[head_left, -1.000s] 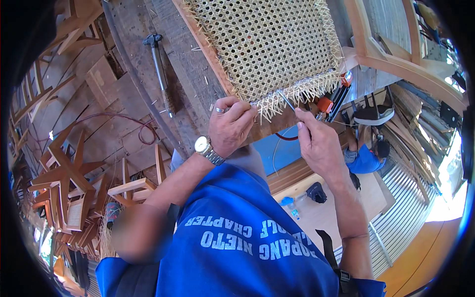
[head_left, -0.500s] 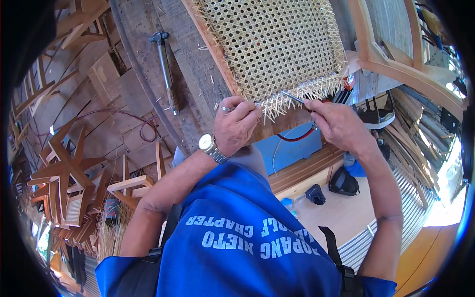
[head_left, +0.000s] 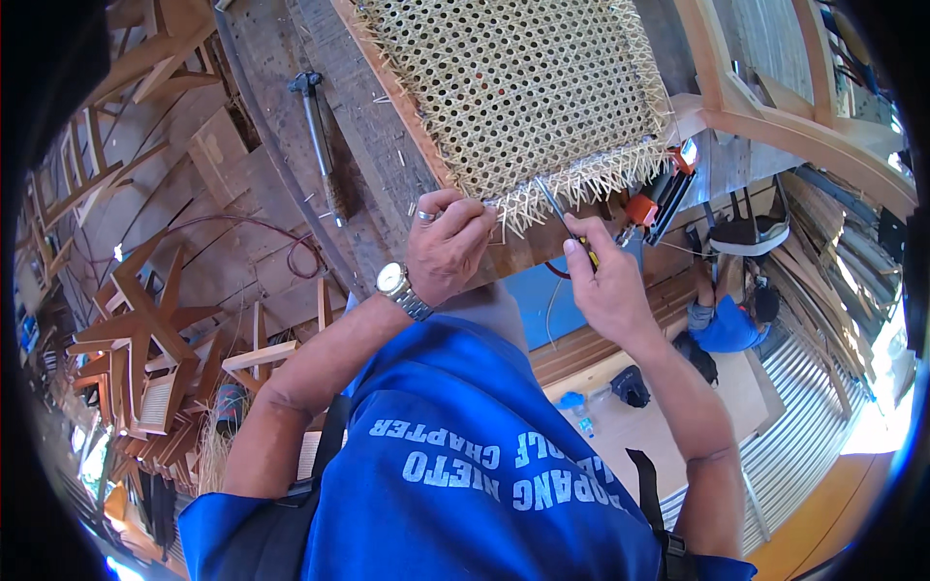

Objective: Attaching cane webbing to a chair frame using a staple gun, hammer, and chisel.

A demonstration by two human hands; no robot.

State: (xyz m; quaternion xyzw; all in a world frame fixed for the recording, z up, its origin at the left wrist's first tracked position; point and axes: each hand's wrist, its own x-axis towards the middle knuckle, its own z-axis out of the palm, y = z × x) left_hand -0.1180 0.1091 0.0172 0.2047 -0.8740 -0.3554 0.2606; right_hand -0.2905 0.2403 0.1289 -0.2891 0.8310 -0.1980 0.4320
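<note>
A sheet of woven cane webbing [head_left: 513, 92] covers a wooden frame [head_left: 392, 92] on the bench, with cut strand ends fraying along its near and right edges. My left hand [head_left: 448, 247] is closed in a pinch at the near left corner of the webbing; a pale bit shows at the fingertips, too small to name. In my right hand [head_left: 610, 286] is a screwdriver [head_left: 552, 200], its yellow and black handle gripped and its metal shaft slanting up and left. The tip rests at the webbing's near edge, just right of my left fingers.
A hammer [head_left: 318, 140] lies on the worn wooden bench [head_left: 373, 145] at left. An orange and black tool [head_left: 654, 205], perhaps a staple gun, sits right of the webbing. Curved chair parts [head_left: 765, 126] stand beyond it. Below right, a person in blue [head_left: 728, 324] crouches; wooden frames [head_left: 145, 329] are stacked left.
My right hand has moved left with the screwdriver, which now stands steeper. My left hand stays at the corner. The view has shifted, bringing the orange tool and the other person into fuller sight.
</note>
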